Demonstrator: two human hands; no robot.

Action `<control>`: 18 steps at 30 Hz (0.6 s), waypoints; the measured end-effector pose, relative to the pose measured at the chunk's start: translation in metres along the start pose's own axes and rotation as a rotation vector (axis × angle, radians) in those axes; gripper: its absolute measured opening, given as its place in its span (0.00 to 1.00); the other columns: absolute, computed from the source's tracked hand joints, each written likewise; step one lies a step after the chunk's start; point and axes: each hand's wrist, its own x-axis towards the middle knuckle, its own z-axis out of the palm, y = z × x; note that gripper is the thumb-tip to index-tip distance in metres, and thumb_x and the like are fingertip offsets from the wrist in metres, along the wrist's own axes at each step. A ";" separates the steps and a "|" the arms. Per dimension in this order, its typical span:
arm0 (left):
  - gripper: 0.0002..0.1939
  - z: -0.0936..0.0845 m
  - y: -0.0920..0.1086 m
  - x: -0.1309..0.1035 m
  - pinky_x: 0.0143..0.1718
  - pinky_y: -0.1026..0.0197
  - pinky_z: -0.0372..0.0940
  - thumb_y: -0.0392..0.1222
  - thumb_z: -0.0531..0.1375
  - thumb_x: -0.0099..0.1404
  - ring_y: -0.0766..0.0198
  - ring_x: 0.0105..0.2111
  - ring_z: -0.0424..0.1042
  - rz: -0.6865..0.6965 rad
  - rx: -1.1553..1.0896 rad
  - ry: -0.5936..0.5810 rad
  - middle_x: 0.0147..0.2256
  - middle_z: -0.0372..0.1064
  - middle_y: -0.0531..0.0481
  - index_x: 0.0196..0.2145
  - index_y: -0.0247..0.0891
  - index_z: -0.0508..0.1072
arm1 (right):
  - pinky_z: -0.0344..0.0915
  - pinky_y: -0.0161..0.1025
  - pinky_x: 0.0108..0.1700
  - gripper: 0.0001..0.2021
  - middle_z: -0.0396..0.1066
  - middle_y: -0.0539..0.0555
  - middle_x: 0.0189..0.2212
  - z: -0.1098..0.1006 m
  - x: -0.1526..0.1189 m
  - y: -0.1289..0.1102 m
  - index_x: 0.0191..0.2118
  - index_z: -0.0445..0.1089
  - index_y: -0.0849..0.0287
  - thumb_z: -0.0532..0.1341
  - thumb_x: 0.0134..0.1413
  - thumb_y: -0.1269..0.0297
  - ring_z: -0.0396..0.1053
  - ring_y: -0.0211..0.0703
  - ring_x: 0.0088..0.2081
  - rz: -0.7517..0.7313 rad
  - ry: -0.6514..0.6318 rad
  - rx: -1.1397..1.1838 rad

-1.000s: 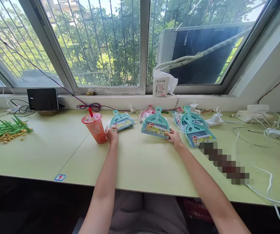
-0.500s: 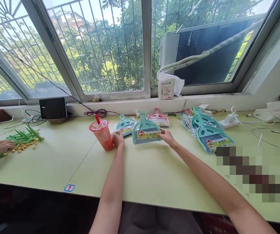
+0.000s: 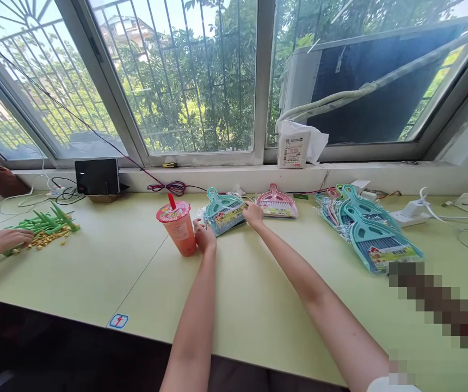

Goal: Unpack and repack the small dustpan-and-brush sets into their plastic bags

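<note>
A wrapped teal dustpan and brush set lies on the table in front of me, over another wrapped set that shows only at its edges. My right hand is closed on its right edge, with the fingertips partly hidden. At the left edge, my left hand has its fingers curled against the wrapping. Close by that hand stands a lidded cup of orange-red drink with a red straw. Behind my right hand is a wrapped pink dustpan and brush set.
Several wrapped dustpan sets are piled on the right, near a white power strip. Another person's hand touches green and yellow pieces at the left. A tablet and coiled cable are by the window sill.
My right hand has carried the teal dustpan set left and down onto the set beside my left hand. The view has shifted slightly; the other person's hand reaches further in.
</note>
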 end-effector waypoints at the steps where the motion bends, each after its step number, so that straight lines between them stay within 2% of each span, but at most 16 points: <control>1: 0.16 0.000 0.002 -0.001 0.31 0.61 0.59 0.36 0.54 0.66 0.57 0.37 0.73 -0.012 0.005 0.005 0.39 0.73 0.47 0.51 0.42 0.60 | 0.64 0.41 0.47 0.18 0.75 0.57 0.45 0.003 0.000 -0.002 0.54 0.69 0.53 0.55 0.60 0.59 0.71 0.51 0.49 0.019 0.003 0.013; 4: 0.17 0.001 0.006 -0.004 0.32 0.58 0.61 0.46 0.46 0.71 0.54 0.38 0.74 -0.037 0.009 0.029 0.39 0.73 0.44 0.55 0.40 0.57 | 0.64 0.40 0.47 0.18 0.74 0.55 0.48 0.012 -0.001 -0.008 0.54 0.69 0.52 0.56 0.59 0.59 0.70 0.50 0.50 0.050 0.008 0.047; 7: 0.28 0.003 0.007 -0.007 0.35 0.56 0.63 0.57 0.52 0.66 0.50 0.43 0.73 0.032 0.062 0.032 0.47 0.70 0.38 0.56 0.38 0.54 | 0.64 0.42 0.48 0.18 0.74 0.57 0.47 0.013 -0.006 -0.012 0.55 0.68 0.54 0.54 0.61 0.59 0.71 0.51 0.49 0.063 -0.003 0.056; 10: 0.30 0.002 0.007 -0.006 0.36 0.57 0.63 0.52 0.60 0.61 0.49 0.45 0.72 0.039 0.102 -0.003 0.49 0.69 0.37 0.55 0.37 0.54 | 0.60 0.47 0.53 0.19 0.72 0.63 0.49 0.007 -0.016 -0.018 0.58 0.65 0.57 0.51 0.63 0.62 0.68 0.53 0.53 0.010 0.029 0.044; 12: 0.26 0.001 0.007 -0.005 0.35 0.57 0.63 0.46 0.60 0.62 0.50 0.43 0.73 -0.005 0.084 -0.028 0.45 0.71 0.39 0.53 0.38 0.55 | 0.51 0.52 0.60 0.22 0.65 0.65 0.57 0.005 -0.026 -0.027 0.62 0.59 0.59 0.50 0.63 0.68 0.60 0.54 0.60 -0.151 0.118 0.019; 14: 0.23 0.000 0.006 -0.004 0.35 0.57 0.62 0.44 0.59 0.63 0.51 0.41 0.74 -0.026 0.073 -0.030 0.42 0.72 0.41 0.52 0.39 0.56 | 0.38 0.58 0.65 0.27 0.54 0.63 0.64 0.011 -0.040 -0.037 0.66 0.51 0.57 0.48 0.62 0.73 0.47 0.53 0.66 -0.419 0.186 -0.025; 16: 0.21 -0.001 0.006 -0.003 0.34 0.58 0.62 0.44 0.59 0.62 0.52 0.40 0.74 -0.016 0.071 -0.024 0.42 0.72 0.42 0.50 0.39 0.57 | 0.34 0.56 0.66 0.27 0.51 0.59 0.66 0.024 -0.051 -0.048 0.66 0.51 0.56 0.46 0.63 0.74 0.42 0.49 0.68 -0.709 0.124 -0.052; 18: 0.20 -0.001 0.005 -0.003 0.34 0.58 0.62 0.42 0.59 0.62 0.53 0.40 0.74 0.003 0.061 -0.019 0.43 0.72 0.42 0.49 0.39 0.57 | 0.36 0.51 0.67 0.25 0.53 0.57 0.65 0.042 -0.056 -0.055 0.66 0.51 0.60 0.44 0.65 0.71 0.41 0.46 0.68 -0.851 0.018 -0.051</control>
